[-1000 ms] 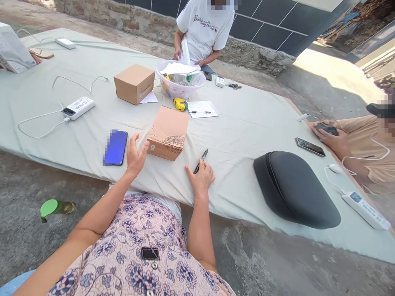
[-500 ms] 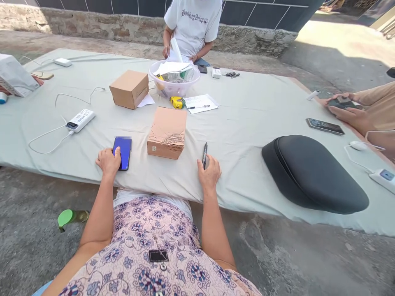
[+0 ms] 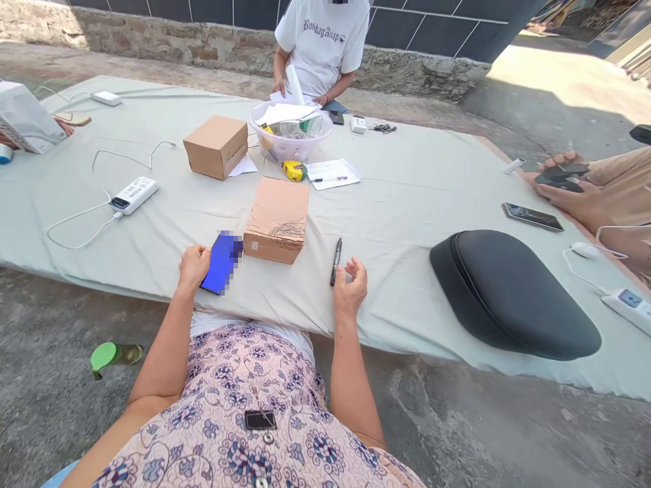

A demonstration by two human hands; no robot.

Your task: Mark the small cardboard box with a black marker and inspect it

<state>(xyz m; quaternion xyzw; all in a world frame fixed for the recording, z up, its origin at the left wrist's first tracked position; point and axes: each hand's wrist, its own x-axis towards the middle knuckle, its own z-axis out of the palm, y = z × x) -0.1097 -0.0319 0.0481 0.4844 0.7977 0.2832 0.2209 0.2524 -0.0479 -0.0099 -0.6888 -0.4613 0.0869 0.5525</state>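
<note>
My left hand (image 3: 194, 266) grips the left edge of a smartphone (image 3: 220, 266) with a blue screen, thumb on top. The phone is tilted and its far end comes near a small cardboard box (image 3: 277, 220) with pen scribbles on it. On the right, a black marker (image 3: 336, 261) lies on the cloth, pointing away from me. Just beside the marker, my right hand (image 3: 352, 286) rests with its fingers loosely curled and apart, holding nothing.
Behind the scribbled box are a yellow tape measure (image 3: 293, 171), a notepad (image 3: 343, 169), a basin (image 3: 289, 144) and another cardboard box (image 3: 213, 146). A power bank (image 3: 134, 195) lies left, a black padded seat (image 3: 513, 291) right. A person (image 3: 323, 47) sits opposite; another's hands (image 3: 564, 179) are far right.
My left hand has taken the phone up by its edge, shifting it right and turning it. My right hand has come off the marker and moved slightly right.
</note>
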